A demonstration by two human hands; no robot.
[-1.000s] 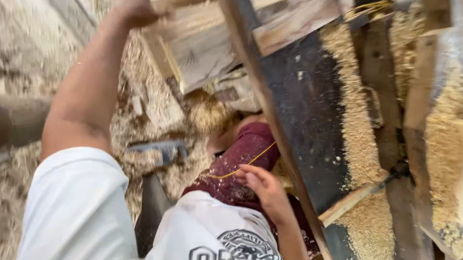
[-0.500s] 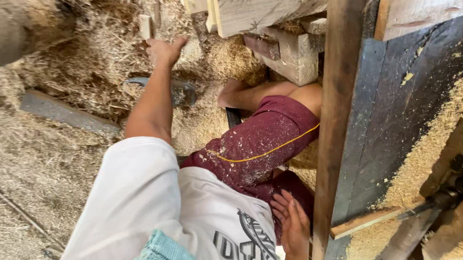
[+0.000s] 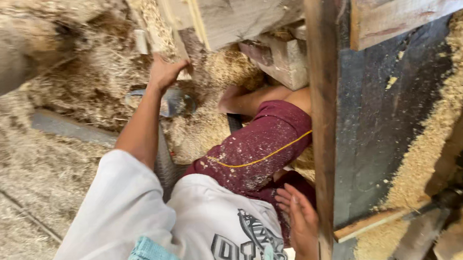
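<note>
Rough wooden post runs top to bottom, sawdust piled on the dark panel to its right. Left of the post: another person's maroon sleeve, dusty. Left arm stretched out, left hand gripping the edge of a pale plank, fingers curled on it. Right hand flat beside the post, fingers straight, slightly spread, holding nothing.

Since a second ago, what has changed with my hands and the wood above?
The left hand came down from high up and now grips the lower edge of the plank. The right hand stayed open beside the post. The other person in the maroon shirt stayed crouched below.
</note>
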